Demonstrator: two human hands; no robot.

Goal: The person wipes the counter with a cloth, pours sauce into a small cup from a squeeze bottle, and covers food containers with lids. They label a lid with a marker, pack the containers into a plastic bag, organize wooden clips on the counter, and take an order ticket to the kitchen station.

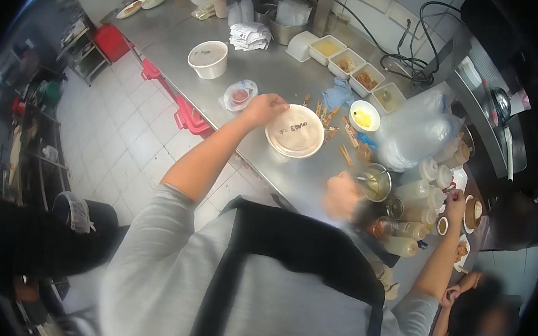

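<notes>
My left hand (267, 110) has its fingers bent at the upper-left rim of a round lidded takeaway bowl (295, 135), whose pale lid bears black handwriting. Far to the right, my right hand (456, 205) has its fingers bunched near the squeeze bottles (425, 197) and small dishes; I cannot tell what it holds. A motion-smeared hand (342, 197), its arm hidden, is close to a metal cup (375, 182) with a spoon in it. Beside the left hand lies a small sauce tub in a clear plastic bag (239, 96).
Another lidded bowl (208, 59) stands farther back, near folded papers (251, 37). Clothespins (331, 119), a blue cloth (338, 95), a bowl of yellow food (364, 116), food containers (346, 63) and plastic bags (418, 131) crowd the right side. A co-worker (474, 313) is at lower right.
</notes>
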